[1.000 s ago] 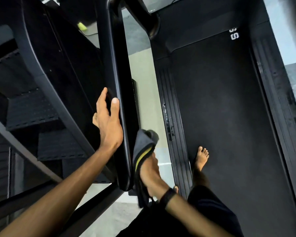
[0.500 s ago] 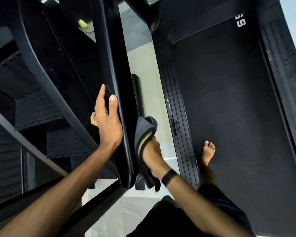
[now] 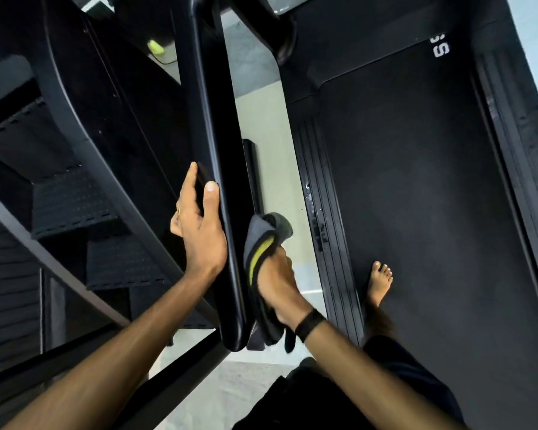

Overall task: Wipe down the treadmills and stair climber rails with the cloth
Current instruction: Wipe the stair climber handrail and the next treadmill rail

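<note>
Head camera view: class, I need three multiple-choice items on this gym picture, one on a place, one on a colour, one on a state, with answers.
1. Where is the bare foot?
A. on the treadmill belt
B. on a stair climber step
C. on the pale floor

2. What colour is the stripe on the grey cloth?
A. red
B. yellow-green
C. white

3. What is the left hand doing?
A. hanging free
B. gripping the cloth
C. holding the stair climber rail

Answers: 1 A, dark belt lies under the toes. 2 B, the stripe shows beside the right hand. 3 C, thumb and fingers flank the rail.

Rail (image 3: 213,135) btwn stair climber steps (image 3: 72,209) at left & treadmill belt (image 3: 416,212) at right.
</note>
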